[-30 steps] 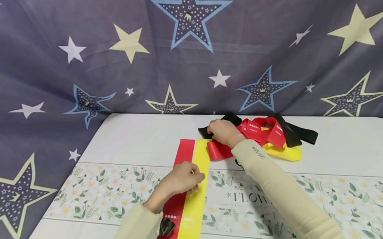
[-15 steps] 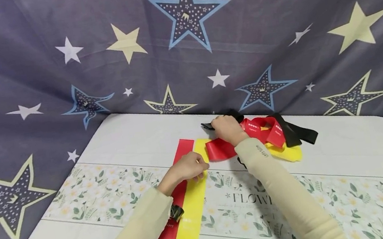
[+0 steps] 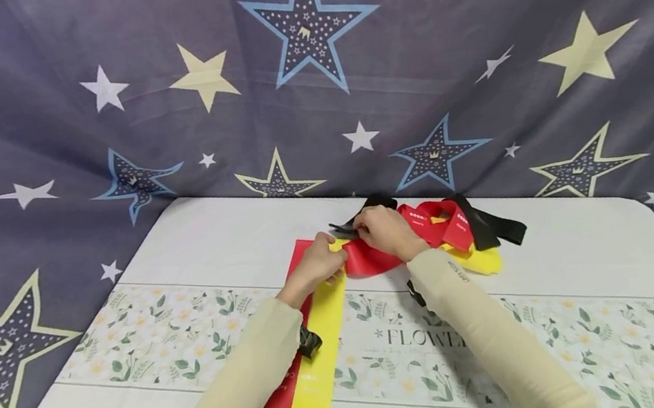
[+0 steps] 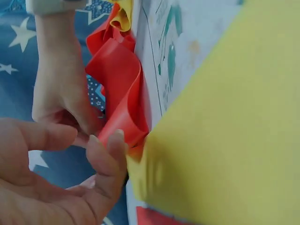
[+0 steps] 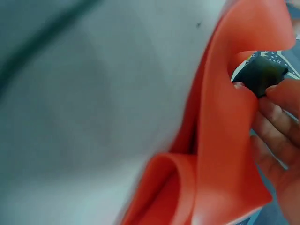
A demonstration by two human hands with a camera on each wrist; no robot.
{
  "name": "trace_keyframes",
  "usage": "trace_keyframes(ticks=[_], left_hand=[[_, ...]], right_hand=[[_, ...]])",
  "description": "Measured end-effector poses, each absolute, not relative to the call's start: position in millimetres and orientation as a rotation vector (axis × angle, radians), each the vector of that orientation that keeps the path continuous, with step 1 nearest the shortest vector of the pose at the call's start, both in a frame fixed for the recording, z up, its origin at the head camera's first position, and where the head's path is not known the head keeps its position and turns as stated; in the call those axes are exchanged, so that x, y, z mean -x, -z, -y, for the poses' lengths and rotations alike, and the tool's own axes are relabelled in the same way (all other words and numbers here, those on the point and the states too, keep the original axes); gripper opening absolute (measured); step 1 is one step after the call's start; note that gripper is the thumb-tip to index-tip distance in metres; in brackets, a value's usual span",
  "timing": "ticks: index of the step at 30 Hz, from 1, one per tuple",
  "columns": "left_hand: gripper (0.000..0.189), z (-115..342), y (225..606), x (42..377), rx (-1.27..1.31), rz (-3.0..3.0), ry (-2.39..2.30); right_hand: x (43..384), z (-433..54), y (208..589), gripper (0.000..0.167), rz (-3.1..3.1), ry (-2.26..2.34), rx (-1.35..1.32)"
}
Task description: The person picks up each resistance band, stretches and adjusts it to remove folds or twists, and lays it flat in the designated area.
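Note:
A flat red resistance band (image 3: 278,400) and a yellow one (image 3: 308,400) lie side by side, stretched out lengthwise on the table. My left hand (image 3: 315,263) is over the yellow band's far end. In the left wrist view, its thumb stands apart from its bent fingers (image 4: 108,161), whose tips are at the edge of a loose red band (image 4: 118,70). My right hand (image 3: 389,231) pinches a black resistance band (image 5: 262,75) at the left of a tangled pile. A red band (image 5: 220,140) hangs in folds beside that hand.
The pile continues to the right with red bands (image 3: 458,227), a black band (image 3: 506,227) and a yellow band (image 3: 481,262). A star-printed curtain (image 3: 314,115) stands behind the white, flower-printed table (image 3: 593,264).
My left hand has moved away along the yellow band to its far end, close to my right hand. The right hand has stayed at the black band, whose free end has shifted slightly.

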State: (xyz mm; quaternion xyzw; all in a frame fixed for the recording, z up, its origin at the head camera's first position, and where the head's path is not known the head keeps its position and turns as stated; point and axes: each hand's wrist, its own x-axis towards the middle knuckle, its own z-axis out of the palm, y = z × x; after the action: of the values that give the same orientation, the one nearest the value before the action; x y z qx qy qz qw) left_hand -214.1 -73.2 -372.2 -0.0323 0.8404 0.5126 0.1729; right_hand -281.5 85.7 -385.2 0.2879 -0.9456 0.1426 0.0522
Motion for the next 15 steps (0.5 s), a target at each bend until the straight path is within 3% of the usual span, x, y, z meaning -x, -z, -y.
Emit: trace_keyframes(ticks=[6, 15], left_hand=[[0.046, 73.1, 377.6, 224.9, 0.119, -2.398, -1.514], [0.024, 71.2, 380.8, 229.1, 0.107, -2.483, -1.371]], right_hand=[[271.2, -83.2, 386.2, 0.015, 2.943, -0.442, -0.891], [239.9, -83.4, 382.9, 0.021, 2.94, -0.666, -0.89]])
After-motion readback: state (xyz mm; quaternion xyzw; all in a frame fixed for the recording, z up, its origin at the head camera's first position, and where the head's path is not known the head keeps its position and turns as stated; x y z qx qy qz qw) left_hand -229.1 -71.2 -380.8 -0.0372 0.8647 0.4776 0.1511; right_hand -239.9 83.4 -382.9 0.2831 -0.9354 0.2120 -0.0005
